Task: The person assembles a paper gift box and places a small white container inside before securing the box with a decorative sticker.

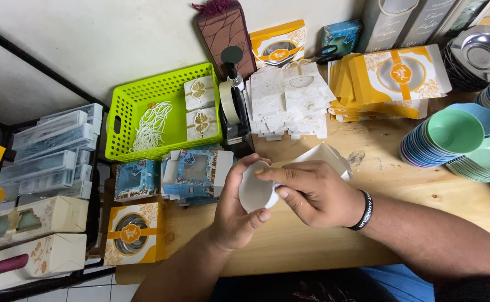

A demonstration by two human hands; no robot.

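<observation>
While 2 hands (278,196) grip a white carton (312,162), bare table (312,246) lies beneath.

My arms are bare to well above the elbow, with no sleeves showing. On my right wrist sits a black rubber wristband (363,211) with white lettering. My left hand (235,215) and right hand (312,193) carry no rings or gloves. Blue cloth (393,281) covers my lap below.
</observation>
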